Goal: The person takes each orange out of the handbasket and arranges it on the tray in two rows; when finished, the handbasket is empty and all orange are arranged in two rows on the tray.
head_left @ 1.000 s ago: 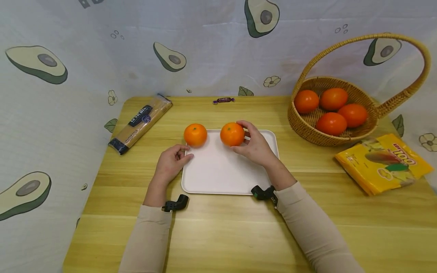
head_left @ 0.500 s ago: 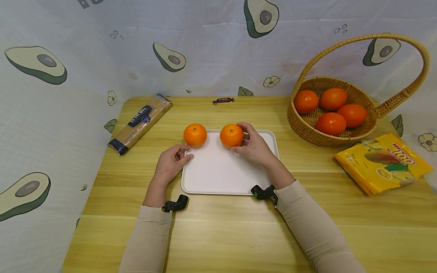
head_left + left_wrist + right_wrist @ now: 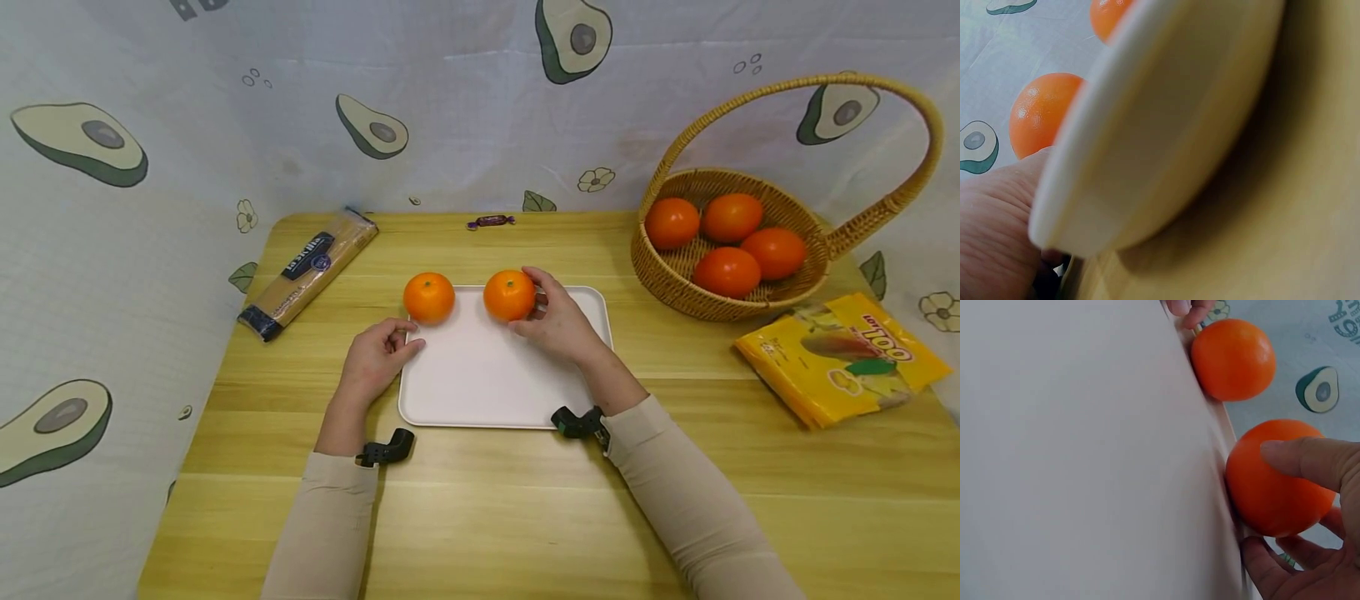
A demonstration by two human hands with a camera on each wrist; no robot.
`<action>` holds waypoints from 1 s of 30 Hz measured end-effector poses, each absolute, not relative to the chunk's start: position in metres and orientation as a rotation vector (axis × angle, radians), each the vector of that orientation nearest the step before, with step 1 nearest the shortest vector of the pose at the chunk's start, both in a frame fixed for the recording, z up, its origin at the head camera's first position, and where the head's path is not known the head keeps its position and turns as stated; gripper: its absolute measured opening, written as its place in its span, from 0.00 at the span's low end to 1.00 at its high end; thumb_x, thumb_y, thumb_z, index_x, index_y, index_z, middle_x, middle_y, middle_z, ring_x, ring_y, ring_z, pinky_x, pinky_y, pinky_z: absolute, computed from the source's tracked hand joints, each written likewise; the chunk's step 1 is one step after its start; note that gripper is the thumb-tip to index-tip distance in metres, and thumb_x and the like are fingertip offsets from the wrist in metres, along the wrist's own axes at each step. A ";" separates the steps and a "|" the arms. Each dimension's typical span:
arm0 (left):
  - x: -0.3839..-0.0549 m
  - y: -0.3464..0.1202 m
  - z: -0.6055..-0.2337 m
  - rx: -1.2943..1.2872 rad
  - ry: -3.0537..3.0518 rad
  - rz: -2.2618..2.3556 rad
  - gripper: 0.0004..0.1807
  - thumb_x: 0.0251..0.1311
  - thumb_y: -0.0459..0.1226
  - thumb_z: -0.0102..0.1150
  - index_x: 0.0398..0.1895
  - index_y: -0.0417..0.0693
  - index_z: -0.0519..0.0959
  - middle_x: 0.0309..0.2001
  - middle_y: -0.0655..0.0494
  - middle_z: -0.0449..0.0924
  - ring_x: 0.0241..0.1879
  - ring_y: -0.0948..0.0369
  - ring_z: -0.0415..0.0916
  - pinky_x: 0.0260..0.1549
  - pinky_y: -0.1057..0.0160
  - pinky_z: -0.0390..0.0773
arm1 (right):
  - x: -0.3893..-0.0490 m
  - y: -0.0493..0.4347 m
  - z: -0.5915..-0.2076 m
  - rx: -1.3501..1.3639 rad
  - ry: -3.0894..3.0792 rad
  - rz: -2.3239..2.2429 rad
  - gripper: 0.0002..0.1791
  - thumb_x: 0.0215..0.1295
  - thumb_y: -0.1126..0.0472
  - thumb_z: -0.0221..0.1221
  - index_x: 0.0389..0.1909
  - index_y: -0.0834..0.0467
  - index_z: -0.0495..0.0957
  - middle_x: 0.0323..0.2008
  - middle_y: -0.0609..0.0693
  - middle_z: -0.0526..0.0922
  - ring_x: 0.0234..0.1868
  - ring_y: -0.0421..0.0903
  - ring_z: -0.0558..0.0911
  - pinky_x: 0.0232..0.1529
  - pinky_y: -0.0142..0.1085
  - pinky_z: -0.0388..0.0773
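A white rectangular tray [image 3: 491, 383] lies on the wooden table, with two oranges at its far side. My right hand [image 3: 558, 321] holds the right orange [image 3: 509, 295] from its right side; in the right wrist view the thumb lies across the fruit and the other fingers are lower, by the tray rim. The left orange [image 3: 429, 297] sits at the tray's far left corner, beyond my left hand [image 3: 372, 358]. That hand grips the tray's left edge, thumb over the rim and fingers bent. Seen from the left wrist, the raised rim [image 3: 1100, 131] hides part of this hand.
A wicker basket [image 3: 667, 292] with a tall handle holds several orange-red fruits [image 3: 727, 272] at the back right. Before it lies a yellow mango-printed bag [image 3: 847, 358]. A spaghetti pack [image 3: 309, 273] lies at the back left, and a purple wrapped candy [image 3: 491, 222] behind the tray.
The right orange dips very slightly and rises back with my right hand. My left hand, the tray and the left orange keep their places.
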State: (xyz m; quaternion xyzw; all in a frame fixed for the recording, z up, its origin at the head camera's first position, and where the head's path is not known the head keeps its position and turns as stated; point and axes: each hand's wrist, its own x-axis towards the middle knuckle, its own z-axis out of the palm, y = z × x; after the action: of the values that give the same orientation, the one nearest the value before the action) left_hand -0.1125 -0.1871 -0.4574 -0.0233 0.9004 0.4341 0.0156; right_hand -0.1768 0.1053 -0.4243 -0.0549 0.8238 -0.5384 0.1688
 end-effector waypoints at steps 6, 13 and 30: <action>-0.112 -0.186 -0.457 -0.063 2.805 1.346 0.14 0.64 0.41 0.70 0.50 0.46 0.84 0.28 0.54 0.73 0.28 0.57 0.68 0.29 0.66 0.67 | -0.176 0.106 -0.423 -0.166 2.351 -1.518 0.56 0.56 0.69 0.73 0.80 0.51 0.51 0.77 0.55 0.57 0.72 0.59 0.69 0.71 0.51 0.70; -0.112 -0.185 -0.455 -0.064 2.811 1.321 0.15 0.64 0.42 0.69 0.51 0.47 0.84 0.28 0.53 0.73 0.29 0.57 0.68 0.30 0.64 0.67 | -0.176 0.111 -0.417 -0.203 2.370 -1.500 0.56 0.56 0.66 0.74 0.81 0.53 0.50 0.79 0.56 0.54 0.74 0.60 0.67 0.71 0.52 0.70; -0.113 -0.187 -0.456 -0.055 2.802 1.345 0.16 0.64 0.42 0.70 0.52 0.47 0.84 0.28 0.53 0.74 0.28 0.56 0.68 0.29 0.66 0.67 | -0.182 0.194 -0.348 -0.325 2.816 -1.062 0.53 0.60 0.55 0.73 0.81 0.54 0.52 0.78 0.62 0.55 0.73 0.67 0.63 0.71 0.63 0.64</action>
State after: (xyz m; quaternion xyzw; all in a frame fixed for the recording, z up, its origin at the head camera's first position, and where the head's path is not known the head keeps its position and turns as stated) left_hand -0.1126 -0.1873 -0.4556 -0.0178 0.9012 0.4327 0.0165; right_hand -0.1821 0.1943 -0.3485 -0.1070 0.9287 -0.3503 0.0574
